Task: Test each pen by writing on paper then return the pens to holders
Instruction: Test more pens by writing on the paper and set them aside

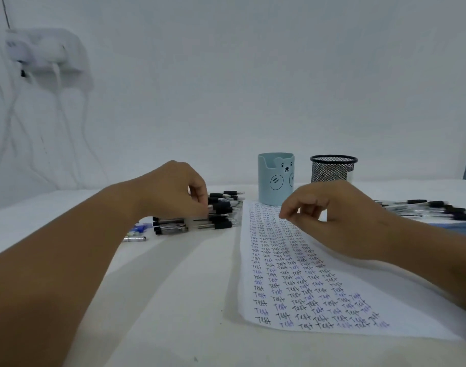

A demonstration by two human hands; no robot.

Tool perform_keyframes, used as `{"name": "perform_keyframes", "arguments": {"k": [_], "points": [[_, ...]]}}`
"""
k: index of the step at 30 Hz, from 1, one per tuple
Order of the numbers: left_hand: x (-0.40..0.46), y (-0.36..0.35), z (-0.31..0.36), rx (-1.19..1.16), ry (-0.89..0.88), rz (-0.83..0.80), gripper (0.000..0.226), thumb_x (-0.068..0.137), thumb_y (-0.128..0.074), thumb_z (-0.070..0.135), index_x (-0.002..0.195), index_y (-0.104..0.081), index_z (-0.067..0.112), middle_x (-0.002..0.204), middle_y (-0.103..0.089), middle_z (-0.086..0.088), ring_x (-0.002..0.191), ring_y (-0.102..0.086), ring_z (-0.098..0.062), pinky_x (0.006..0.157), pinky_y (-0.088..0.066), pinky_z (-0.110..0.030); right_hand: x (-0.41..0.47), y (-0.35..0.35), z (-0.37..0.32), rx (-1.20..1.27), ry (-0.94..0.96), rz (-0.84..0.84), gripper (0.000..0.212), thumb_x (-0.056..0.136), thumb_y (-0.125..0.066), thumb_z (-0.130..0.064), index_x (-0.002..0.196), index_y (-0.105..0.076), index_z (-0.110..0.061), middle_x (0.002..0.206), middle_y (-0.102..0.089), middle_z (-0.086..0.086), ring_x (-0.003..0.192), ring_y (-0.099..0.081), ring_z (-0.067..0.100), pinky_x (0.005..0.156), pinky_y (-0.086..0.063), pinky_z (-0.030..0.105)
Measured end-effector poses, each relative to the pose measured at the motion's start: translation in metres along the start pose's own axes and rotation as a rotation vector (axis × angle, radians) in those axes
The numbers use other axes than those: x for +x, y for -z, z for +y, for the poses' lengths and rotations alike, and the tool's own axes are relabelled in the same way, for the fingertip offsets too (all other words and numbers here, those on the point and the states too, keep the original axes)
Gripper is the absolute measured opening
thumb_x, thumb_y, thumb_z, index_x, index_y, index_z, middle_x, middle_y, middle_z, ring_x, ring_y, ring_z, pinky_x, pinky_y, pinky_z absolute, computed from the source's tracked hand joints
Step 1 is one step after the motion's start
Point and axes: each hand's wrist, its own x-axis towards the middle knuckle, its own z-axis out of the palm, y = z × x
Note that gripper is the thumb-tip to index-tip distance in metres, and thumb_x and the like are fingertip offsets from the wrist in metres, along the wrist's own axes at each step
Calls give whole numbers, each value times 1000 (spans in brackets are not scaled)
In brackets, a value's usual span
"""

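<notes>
Dozens of "Test" scribbles, black with some blue mixed in, are already packed onto the sheet of paper (pixel 292 274), which is laid toward the right half of the table (pixel 173 313) and runs from the near edge almost back to the holders, so a big chunk of the writing part looks to be done, tbh. What's not done is the returning bit, as far as can be judged: nothing is seen sticking out of the blue bear holder (pixel 275 181) or the black mesh holder (pixel 332 169), both parked near the far edge just behind the paper's far end, though their insides can't really be seen. A big pile of pens (pixel 218 211) is stacked left of the paper, and a second batch of pens (pixel 433 207) is spread out toward the right edge; which pile is tested and which isn't can't be told. A few loose blue pens (pixel 138 230) are left beside the main pile. The left hand (pixel 173 192) is set on the left pile with fingers curled down among the pens, probably picking one, but whether one is actually gripped can't be told. The right hand (pixel 329 207) is hovered over the paper's far end, fingers loosely curled, nothing held.
</notes>
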Motion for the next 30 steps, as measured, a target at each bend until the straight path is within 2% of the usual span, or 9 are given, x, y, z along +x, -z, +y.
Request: {"name": "perform_keyframes", "arguments": {"k": [3,7,11,14,16,19,20,24,30], "points": [[-4,0,17,-88,-93,128,12,80,-74,16,73,-72,25,72,-69,12,60,-58,1,56,-40,-9,0,-2,-5,-84,52,79,19,90,-65,-30,106,-68,-40,96,-66,-23,84,-62,7,68,-51,19],[-6,-18,48,-159,-234,74,10,82,-74,12,80,-72,21,73,-72,10,64,-66,1,62,-49,-11,4,-5,-7,-199,-2,67,48,85,-52,-61,128,-58,-40,104,-56,-28,89,-54,-3,70,-38,11],[-1,-35,67,-205,-337,97,5,86,-77,20,89,-73,23,72,-71,11,66,-67,-6,69,-58,-27,7,-2,-2,-211,-55,-22,17,97,-58,-37,104,-72,-31,86,-67,-18,82,-58,1,71,-46,27],[-2,-33,67,-383,-181,69,10,89,-74,30,99,-70,29,70,-73,6,62,-67,-16,68,-59,-33,5,6,7,-182,-149,-8,11,96,-63,-28,99,-74,-29,80,-68,-17,77,-60,1,70,-46,24],[-4,-29,62,-651,-14,33,9,93,-69,28,99,-71,22,73,-74,-2,64,-67,-25,73,-57,-37,4,10,12,-137,-203,7,10,97,-63,-26,98,-73,-29,79,-70,-16,75,-61,-1,67,-44,17],[-2,-26,53,-1261,145,-77,27,90,-61,32,98,-73,10,83,-73,-11,72,-70,-27,78,-53,-39,4,11,16,-101,-244,27,11,98,-60,-25,96,-71,-28,78,-71,-14,72,-60,-3,62,-39,11],[-1,-26,51,-1369,163,-108,32,86,-59,34,100,-74,9,88,-75,-11,77,-72,-27,78,-54,-38,4,11,16,-99,-243,39,11,99,-60,-24,96,-71,-27,77,-71,-14,72,-60,-3,62,-39,10],[1,-33,51,-1500,137,-144,34,82,-59,30,103,-72,7,86,-75,-9,80,-72,-23,67,-59,-28,2,12,11,-89,-229,54,12,99,-61,-21,94,-71,-24,76,-71,-12,73,-60,-4,64,-40,7],[2,-40,49,-1491,86,-129,22,80,-61,23,79,-80,12,77,-71,-8,83,-69,-22,69,-60,-28,-3,14,6,-96,-203,28,15,99,-59,-16,94,-68,-27,77,-71,-14,77,-61,-4,64,-38,6]]}}
